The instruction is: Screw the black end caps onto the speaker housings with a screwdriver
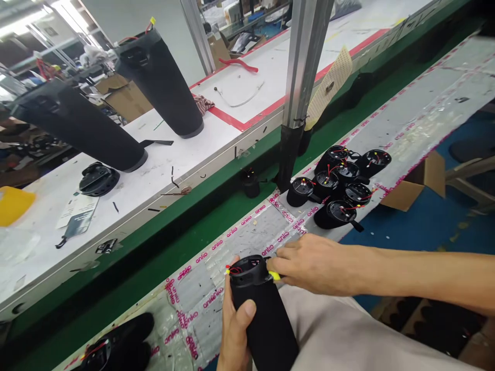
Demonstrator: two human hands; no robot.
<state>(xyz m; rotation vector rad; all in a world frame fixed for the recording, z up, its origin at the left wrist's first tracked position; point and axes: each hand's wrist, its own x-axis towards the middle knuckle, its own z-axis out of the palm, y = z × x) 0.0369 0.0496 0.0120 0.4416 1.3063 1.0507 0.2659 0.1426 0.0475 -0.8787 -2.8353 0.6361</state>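
My left hand (238, 330) is wrapped round a black cylindrical speaker body (266, 319), thumb across its front. The speaker body tilts in front of my lap, its open end up. Red wires with a small connector (228, 269) hang over the left of its rim. At the right of that rim, my right hand (301, 262) is closed with a bright yellow object (274, 275) showing below the fingers. Most of this yellow piece is hidden, so its kind cannot be made out.
Several short black speaker bodies (299, 191) with wires stand on the taped ledge (232, 239). More black bodies (127, 340) lie at lower left. Across a green conveyor (154, 247), the white bench (147, 175) holds tall black cylinders (162, 82) and a black cap (98, 179). A metal post (305, 62) rises centrally.
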